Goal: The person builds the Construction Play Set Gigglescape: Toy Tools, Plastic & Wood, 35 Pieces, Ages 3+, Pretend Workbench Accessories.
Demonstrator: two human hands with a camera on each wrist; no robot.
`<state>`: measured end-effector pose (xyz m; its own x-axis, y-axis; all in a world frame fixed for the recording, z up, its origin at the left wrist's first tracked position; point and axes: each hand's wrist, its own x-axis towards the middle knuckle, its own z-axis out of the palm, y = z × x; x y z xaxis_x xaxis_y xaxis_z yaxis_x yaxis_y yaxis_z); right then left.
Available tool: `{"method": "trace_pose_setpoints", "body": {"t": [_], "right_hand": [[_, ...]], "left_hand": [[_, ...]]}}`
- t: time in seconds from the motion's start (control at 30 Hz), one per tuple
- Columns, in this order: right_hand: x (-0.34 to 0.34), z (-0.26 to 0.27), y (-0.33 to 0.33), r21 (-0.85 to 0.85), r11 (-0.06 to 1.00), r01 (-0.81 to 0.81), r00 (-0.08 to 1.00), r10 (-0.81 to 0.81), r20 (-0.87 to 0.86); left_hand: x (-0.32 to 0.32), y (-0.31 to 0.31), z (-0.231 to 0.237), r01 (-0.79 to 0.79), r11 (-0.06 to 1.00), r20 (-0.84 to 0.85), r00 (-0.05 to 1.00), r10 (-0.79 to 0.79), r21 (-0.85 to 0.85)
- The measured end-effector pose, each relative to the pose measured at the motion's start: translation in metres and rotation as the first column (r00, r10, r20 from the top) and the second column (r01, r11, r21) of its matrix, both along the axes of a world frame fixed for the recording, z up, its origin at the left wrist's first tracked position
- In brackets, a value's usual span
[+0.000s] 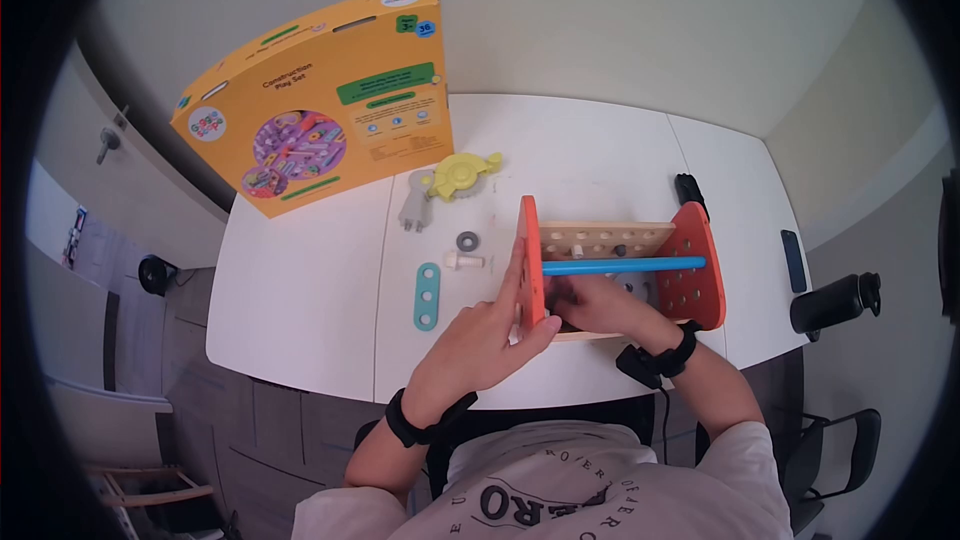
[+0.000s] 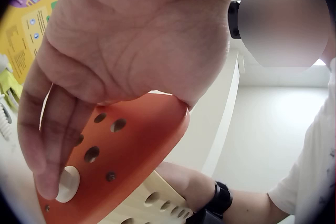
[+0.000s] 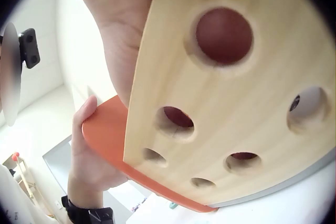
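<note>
A wooden toy toolbox with orange-red ends (image 1: pixel 710 275), pale pierced sides and a blue bar handle (image 1: pixel 625 266) stands on the table. My left hand (image 1: pixel 487 340) grips its left end panel (image 2: pixel 142 134), thumb at the front edge and fingers along the outer face. In the left wrist view, those fingertips touch a cream round bolt head (image 2: pixel 68 184) in the panel. My right hand (image 1: pixel 598 305) reaches inside the box beneath the handle, close to that same panel. Its fingertips are hidden by the panel and pale front board (image 3: pixel 220 103), so I cannot tell what they hold.
Left of the box lie a teal three-hole strip (image 1: pixel 427 297), a cream bolt (image 1: pixel 465 261), a grey ring (image 1: pixel 467 241) and a yellow-grey toy saw (image 1: pixel 462 176). A yellow carton (image 1: pixel 330 110) stands behind. A black bottle (image 1: pixel 835 304) and phone (image 1: pixel 793 260) are at right.
</note>
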<state>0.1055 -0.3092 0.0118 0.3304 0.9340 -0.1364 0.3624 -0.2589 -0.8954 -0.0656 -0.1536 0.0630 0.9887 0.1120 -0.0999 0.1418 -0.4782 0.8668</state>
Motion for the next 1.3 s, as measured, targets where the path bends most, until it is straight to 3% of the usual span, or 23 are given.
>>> {"method": "trace_pose_setpoints", "body": {"t": [0.23,0.33,0.43,0.53,0.63,0.73,0.83,0.93,1.03,1.13,1.23,1.3], "right_hand": [[-0.001,0.001,-0.001,0.05,0.999,0.016,0.992,-0.022,0.123],[0.001,-0.002,-0.001,-0.007,0.998,-0.055,0.998,0.055,-0.024],[-0.005,0.008,-0.001,0.004,0.997,0.078,0.996,-0.079,0.038],[0.0,-0.004,-0.001,0.01,0.997,-0.081,0.996,0.081,-0.047],[-0.003,0.005,-0.002,-0.026,1.0,0.012,0.991,-0.008,0.133],[-0.003,0.0,-0.002,0.102,0.995,-0.02,0.999,0.016,0.041],[0.0,-0.007,-0.002,0.052,0.995,-0.09,0.996,0.089,0.01],[-0.001,0.002,-0.003,-0.064,0.997,0.031,0.994,-0.025,0.104],[-0.001,-0.005,-0.003,0.079,0.997,-0.022,0.999,0.02,0.026],[0.001,-0.007,-0.002,0.057,0.993,-0.107,0.994,0.107,0.001],[-0.004,0.004,-0.003,0.026,0.999,0.037,0.999,-0.038,0.016],[0.002,-0.011,-0.004,0.044,0.997,-0.056,0.998,0.057,-0.014]], "left_hand": [[0.0,0.0,-0.003,-0.007,1.0,0.029,1.0,0.007,-0.002],[0.0,-0.001,-0.001,-0.004,1.0,0.024,1.0,0.004,-0.009],[0.0,-0.001,0.0,-0.009,1.0,0.019,1.0,0.009,-0.008],[0.0,-0.001,-0.002,-0.003,1.0,0.029,1.0,0.003,-0.009],[0.0,0.0,-0.002,-0.003,1.0,0.02,1.0,0.003,-0.002],[0.0,-0.001,-0.001,-0.006,1.0,0.025,1.0,0.006,-0.004],[0.0,-0.001,-0.001,-0.001,1.0,0.024,1.0,0.001,0.004],[0.0,-0.001,0.001,-0.005,1.0,0.012,1.0,0.005,0.007],[0.0,-0.001,-0.003,-0.003,1.0,0.039,0.999,0.003,-0.006],[0.0,-0.001,-0.002,0.002,1.0,0.039,0.999,-0.002,-0.004],[0.0,-0.001,0.001,-0.001,1.0,0.025,1.0,0.001,-0.003],[0.0,-0.001,0.001,0.004,1.0,0.017,1.0,-0.003,-0.007]]}}
